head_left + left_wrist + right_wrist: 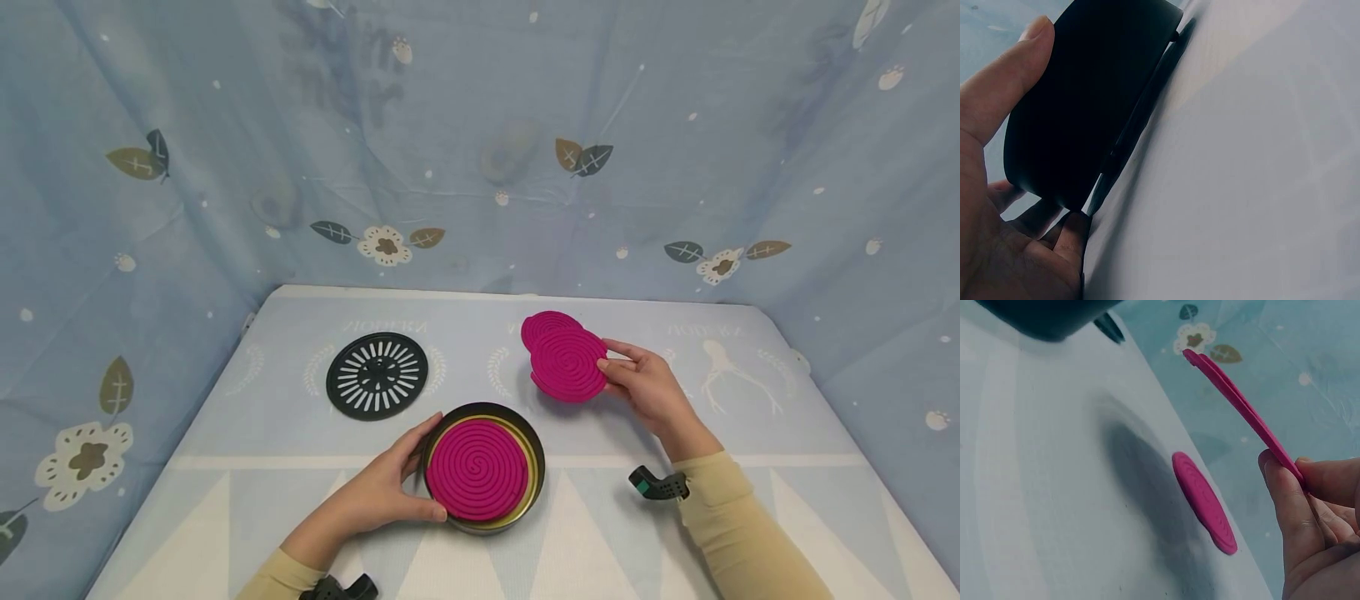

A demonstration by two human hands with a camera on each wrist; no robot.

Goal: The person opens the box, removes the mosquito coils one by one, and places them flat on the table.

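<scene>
My left hand grips a round dark tin, thumb on the near side and fingers round the far side. In the left wrist view, the tin's dark side lies between thumb and fingers. A magenta mosquito coil lies flat inside over a yellow inner surface. My right hand pinches another magenta coil by its right edge. The right wrist view shows that coil edge-on and tilted, raised above the table. Behind and below it, a further coil lies on the table, partly hidden in the head view.
A black slotted round lid lies on the table, left of and behind the tin. The patterned table meets a blue printed cloth at the back and sides. A black wrist device shows by the right sleeve.
</scene>
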